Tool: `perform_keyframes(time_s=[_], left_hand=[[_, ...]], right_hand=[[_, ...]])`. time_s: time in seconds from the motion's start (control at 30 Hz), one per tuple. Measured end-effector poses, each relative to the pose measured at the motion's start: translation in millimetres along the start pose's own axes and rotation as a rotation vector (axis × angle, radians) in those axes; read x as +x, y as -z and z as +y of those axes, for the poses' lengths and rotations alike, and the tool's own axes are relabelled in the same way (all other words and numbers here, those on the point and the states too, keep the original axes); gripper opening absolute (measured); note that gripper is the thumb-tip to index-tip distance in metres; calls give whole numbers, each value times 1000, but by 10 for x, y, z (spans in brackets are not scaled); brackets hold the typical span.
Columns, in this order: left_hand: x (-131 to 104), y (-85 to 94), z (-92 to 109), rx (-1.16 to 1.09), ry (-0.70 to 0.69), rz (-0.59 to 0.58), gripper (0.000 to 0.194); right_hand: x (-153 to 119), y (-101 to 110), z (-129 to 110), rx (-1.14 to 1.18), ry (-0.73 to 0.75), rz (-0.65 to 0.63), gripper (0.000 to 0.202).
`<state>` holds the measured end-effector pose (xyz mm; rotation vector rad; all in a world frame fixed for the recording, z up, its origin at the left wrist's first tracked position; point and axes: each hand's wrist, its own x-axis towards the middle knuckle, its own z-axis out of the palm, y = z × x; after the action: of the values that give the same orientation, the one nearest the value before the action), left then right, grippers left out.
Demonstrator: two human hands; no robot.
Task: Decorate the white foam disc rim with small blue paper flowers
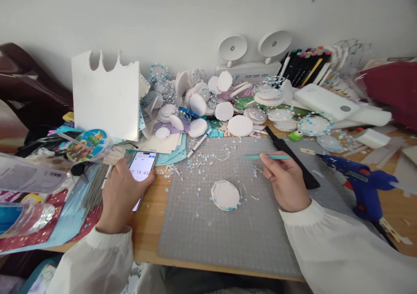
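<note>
My right hand point(288, 183) pinches slim teal tweezers point(280, 157), their tip pointing left above the grey cutting mat point(195, 237). My left hand point(122, 194) is closed across a phone point(142, 166), its thumb at the right edge; some of its fingers are hidden. The phone's lit screen shows a timer. Between my hands, a round white disc point(225, 194) lies flat on the mat, small blue and white bits around its rim. Tiny loose pieces point(208, 161) are scattered behind it. A white marker point(199, 143) lies at the mat's back left edge.
White discs point(240, 125) are heaped along the back. A blue hot glue gun point(361, 181) lies at the right, near a black strip-shaped object point(293, 159). A white board point(106, 98) stands back left. Wire stems point(94, 185) and packaging crowd the left side.
</note>
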<state>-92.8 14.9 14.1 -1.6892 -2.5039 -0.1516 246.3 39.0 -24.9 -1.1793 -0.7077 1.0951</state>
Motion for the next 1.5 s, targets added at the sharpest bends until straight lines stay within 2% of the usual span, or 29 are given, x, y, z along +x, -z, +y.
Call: perform_keyframes(time_s=[0.17,0.4,0.47,0.53,0.63,0.73,0.8,0.87,0.93,1.03,1.13,1.2,1.27,1.5], left_hand=[[-12,-7,-7,18,-33,33,71],[-14,-10,-35,95,-77,-12,71],[-15,15,-39,114,-109,-14,72],[-47,86,-17,136,-143,32,73],[-182,289,99,2,-298,150,63],[-378,485,340,-330,-610,104,45],[-492,513,558,-475,-774,11,53],[-566,435,785,-541,-855,-105,68],[-595,284,974,-543,-879,-193,85],[-583,46,1128,-534,-910,-267,90],[-557,-88,1133,-600,-948,-281,67],[-545,-113,1095,-671,-981,-261,49],[-532,-109,1052,-725,-1003,-240,42],[-510,-100,986,-745,-1069,-232,71]], right_hand=[[-2,2,-5,-1,0,-9,33],[0,2,0,1,-1,-6,34],[2,1,-1,5,-5,-3,34],[4,-1,-7,9,-7,-1,33],[7,-7,-15,11,-13,-4,32],[6,-13,-14,6,-19,-10,31],[2,-17,-12,0,-20,-13,30],[-3,-19,-12,-1,-21,-17,29],[-9,-20,-16,5,-24,-28,28],[-14,-25,-26,14,-33,-52,27],[-9,-36,-30,-1,-43,-56,27],[2,-44,-22,-21,-34,-54,26],[16,-47,0,-41,-17,-56,25],[20,-43,86,-190,99,-178,14]])
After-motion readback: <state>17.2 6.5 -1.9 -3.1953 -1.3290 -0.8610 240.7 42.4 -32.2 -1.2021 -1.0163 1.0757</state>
